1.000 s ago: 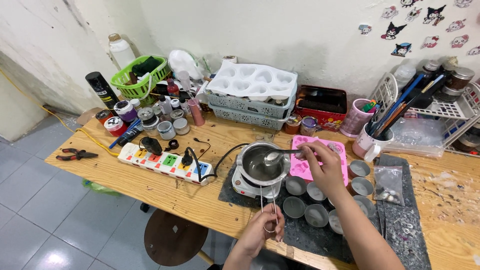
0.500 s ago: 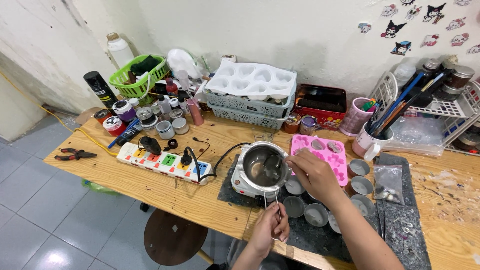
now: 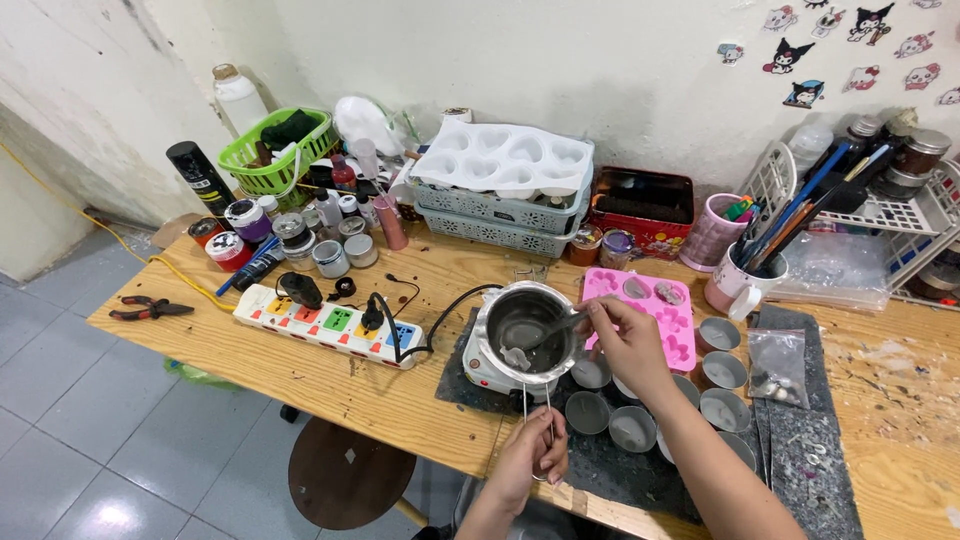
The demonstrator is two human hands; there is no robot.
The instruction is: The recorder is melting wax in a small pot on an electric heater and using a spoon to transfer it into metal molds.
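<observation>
Gripping the wire handle (image 3: 537,425) of the metal pot (image 3: 524,325) on the tabletop (image 3: 300,375), left hand (image 3: 530,458) clenched; right hand (image 3: 627,340) pinches a spoon (image 3: 540,340) dipped into the pot.

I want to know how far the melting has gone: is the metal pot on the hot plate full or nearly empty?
Nearly empty: the pot shows bare grey inner wall, with only pale lumps at the bottom by the spoon.

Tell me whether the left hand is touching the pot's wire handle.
Touching. The head view shows the left hand with its fingers closed around the end of the wire handle that sticks out from the metal pot.
</observation>
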